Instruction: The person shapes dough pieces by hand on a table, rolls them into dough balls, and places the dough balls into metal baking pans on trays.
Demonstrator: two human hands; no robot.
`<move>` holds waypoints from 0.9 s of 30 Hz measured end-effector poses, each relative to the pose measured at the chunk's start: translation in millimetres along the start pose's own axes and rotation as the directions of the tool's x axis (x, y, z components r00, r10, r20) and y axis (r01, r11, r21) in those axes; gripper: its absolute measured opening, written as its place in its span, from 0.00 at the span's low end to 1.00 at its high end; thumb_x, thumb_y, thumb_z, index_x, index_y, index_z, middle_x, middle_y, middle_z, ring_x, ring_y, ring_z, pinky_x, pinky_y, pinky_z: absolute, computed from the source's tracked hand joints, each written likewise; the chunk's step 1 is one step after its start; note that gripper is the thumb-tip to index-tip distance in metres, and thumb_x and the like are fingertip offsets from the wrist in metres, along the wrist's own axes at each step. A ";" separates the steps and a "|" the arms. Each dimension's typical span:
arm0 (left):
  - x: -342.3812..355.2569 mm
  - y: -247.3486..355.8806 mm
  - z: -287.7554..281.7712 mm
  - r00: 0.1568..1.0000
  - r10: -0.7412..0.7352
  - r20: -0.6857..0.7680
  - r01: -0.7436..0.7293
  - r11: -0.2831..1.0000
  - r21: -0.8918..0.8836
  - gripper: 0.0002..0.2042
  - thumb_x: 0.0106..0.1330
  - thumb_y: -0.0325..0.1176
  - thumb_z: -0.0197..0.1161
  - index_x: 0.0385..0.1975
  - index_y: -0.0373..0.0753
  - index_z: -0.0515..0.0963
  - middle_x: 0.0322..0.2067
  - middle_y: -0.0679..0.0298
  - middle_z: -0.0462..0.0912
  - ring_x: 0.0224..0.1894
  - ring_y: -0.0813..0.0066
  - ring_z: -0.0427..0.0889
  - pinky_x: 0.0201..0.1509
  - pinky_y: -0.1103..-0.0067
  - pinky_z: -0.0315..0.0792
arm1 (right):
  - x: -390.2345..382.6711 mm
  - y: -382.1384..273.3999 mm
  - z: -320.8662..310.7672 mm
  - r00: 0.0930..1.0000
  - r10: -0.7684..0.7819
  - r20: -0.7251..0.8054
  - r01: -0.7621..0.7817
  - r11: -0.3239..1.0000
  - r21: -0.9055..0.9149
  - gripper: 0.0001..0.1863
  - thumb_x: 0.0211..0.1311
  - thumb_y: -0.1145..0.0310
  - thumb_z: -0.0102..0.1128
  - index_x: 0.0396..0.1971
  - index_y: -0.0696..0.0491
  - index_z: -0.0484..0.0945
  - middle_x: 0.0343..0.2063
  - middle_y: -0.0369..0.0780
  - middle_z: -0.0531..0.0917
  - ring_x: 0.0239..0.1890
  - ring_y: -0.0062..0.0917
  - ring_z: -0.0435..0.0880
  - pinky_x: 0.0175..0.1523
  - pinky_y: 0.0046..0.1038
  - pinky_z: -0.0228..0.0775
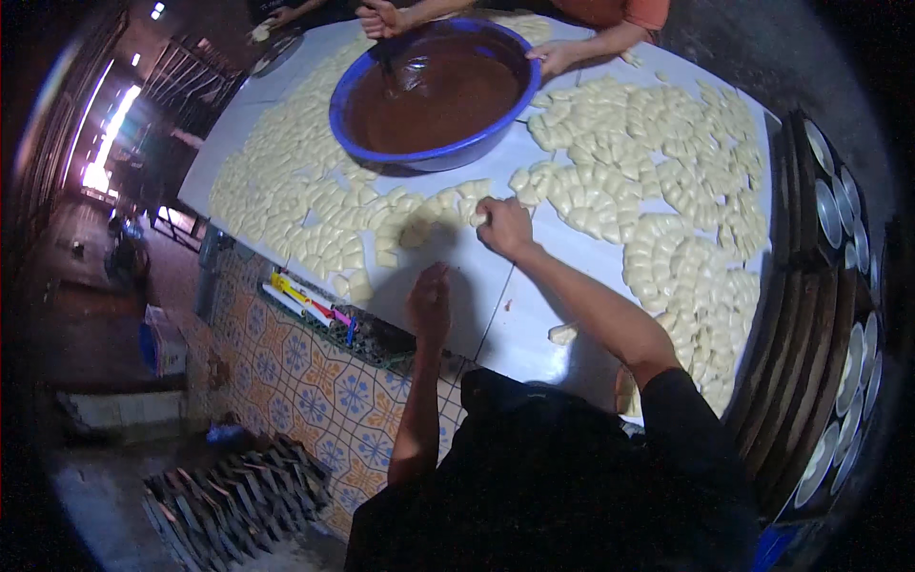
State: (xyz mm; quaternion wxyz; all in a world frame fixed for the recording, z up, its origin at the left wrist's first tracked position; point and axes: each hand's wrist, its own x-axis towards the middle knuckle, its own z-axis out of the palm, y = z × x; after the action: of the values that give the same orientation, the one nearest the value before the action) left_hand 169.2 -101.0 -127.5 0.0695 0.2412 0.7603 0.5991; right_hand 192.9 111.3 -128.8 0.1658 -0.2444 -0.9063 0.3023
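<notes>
Fingers of the left hand [429, 300] curled in shadow over the white table [524, 329], too dim to tell whether apart or together, with nothing visibly held. Farther across, beyond a line of dough, a blue basin [448, 155] of brown mixture [424, 110]. Forward and to the right of the left hand, a small pale dough piece [477, 217], clamped in the fingertips of the right hand [507, 229], at that hand's left side and so nearer to it; long axis impossible to make out. Farther right, spread cut dough [596, 195] and, past the edge, stacked dark trays [786, 353].
</notes>
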 end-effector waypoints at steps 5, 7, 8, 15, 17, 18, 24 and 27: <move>51.2 0.8 12.9 0.935 0.283 0.213 -0.353 0.779 0.518 0.23 0.60 0.32 0.58 0.57 0.40 0.66 0.58 0.48 0.66 0.63 0.53 0.62 0.65 0.62 0.55 | -82.0 -11.0 -26.5 0.906 -0.240 0.350 -0.118 0.650 0.751 0.08 0.44 0.76 0.62 0.28 0.55 0.76 0.27 0.33 0.80 0.31 0.17 0.77 0.38 0.24 0.69; 62.3 7.9 30.3 0.908 0.305 0.287 -0.419 0.669 0.615 0.24 0.61 0.34 0.58 0.59 0.41 0.64 0.60 0.49 0.63 0.65 0.54 0.58 0.67 0.61 0.52 | -128.7 4.3 -85.6 0.900 -0.163 0.404 -0.238 0.592 0.770 0.10 0.46 0.75 0.63 0.32 0.56 0.77 0.30 0.35 0.80 0.35 0.18 0.77 0.41 0.24 0.69; 67.4 10.9 40.1 0.870 0.331 0.366 -0.492 0.526 0.694 0.26 0.62 0.35 0.58 0.61 0.43 0.62 0.63 0.51 0.60 0.67 0.54 0.54 0.68 0.61 0.48 | -148.6 20.8 -105.4 0.898 -0.101 0.428 -0.303 0.562 0.770 0.12 0.47 0.74 0.62 0.34 0.56 0.78 0.32 0.38 0.81 0.37 0.21 0.78 0.44 0.26 0.70; 126.1 -87.5 74.8 0.823 0.540 0.177 -0.458 0.447 0.768 0.12 0.64 0.31 0.52 0.43 0.32 0.75 0.52 0.53 0.75 0.63 0.54 0.64 0.70 0.56 0.39 | -203.4 39.3 -168.4 0.940 0.338 -0.048 -0.294 0.875 0.385 0.16 0.53 0.75 0.58 0.44 0.55 0.78 0.46 0.40 0.77 0.42 0.26 0.78 0.40 0.24 0.74; 121.5 -54.3 104.0 0.950 0.310 0.034 -0.262 0.732 0.629 0.10 0.65 0.27 0.50 0.40 0.31 0.76 0.49 0.51 0.77 0.58 0.51 0.69 0.69 0.56 0.45 | -217.7 41.8 -167.2 0.926 0.374 -0.061 -0.320 0.859 0.400 0.16 0.53 0.76 0.57 0.44 0.55 0.78 0.45 0.39 0.78 0.42 0.25 0.78 0.41 0.24 0.73; 130.6 -68.3 89.5 0.957 0.226 -0.179 -0.122 0.881 0.457 0.09 0.65 0.26 0.50 0.39 0.31 0.76 0.47 0.50 0.78 0.55 0.51 0.72 0.67 0.57 0.50 | -207.3 28.2 -160.0 0.948 0.316 -0.035 -0.269 0.856 0.441 0.16 0.54 0.77 0.56 0.44 0.55 0.78 0.44 0.39 0.78 0.42 0.23 0.78 0.42 0.24 0.73; -45.0 27.3 65.4 0.773 0.363 0.521 -0.506 0.848 0.160 0.07 0.60 0.28 0.56 0.37 0.35 0.75 0.29 0.49 0.77 0.34 0.47 0.77 0.35 0.64 0.71 | -139.9 -6.0 -103.7 0.970 0.211 0.117 -0.237 0.745 0.623 0.17 0.54 0.72 0.61 0.46 0.55 0.77 0.40 0.42 0.79 0.41 0.23 0.79 0.45 0.23 0.72; -60.7 49.7 41.3 0.881 0.198 0.429 -0.255 0.964 0.078 0.08 0.55 0.28 0.62 0.33 0.35 0.74 0.28 0.53 0.75 0.33 0.53 0.75 0.39 0.66 0.70 | -71.8 -25.3 -77.2 0.944 0.161 0.287 -0.300 0.778 0.551 0.20 0.53 0.66 0.64 0.47 0.54 0.78 0.38 0.44 0.80 0.40 0.24 0.79 0.45 0.23 0.71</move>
State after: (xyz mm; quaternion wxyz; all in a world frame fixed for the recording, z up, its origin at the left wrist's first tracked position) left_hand 252.7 -83.8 -102.9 0.1437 0.4549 0.7322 0.4860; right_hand 278.1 90.7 -65.1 0.0916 -0.2552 -0.7436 0.6112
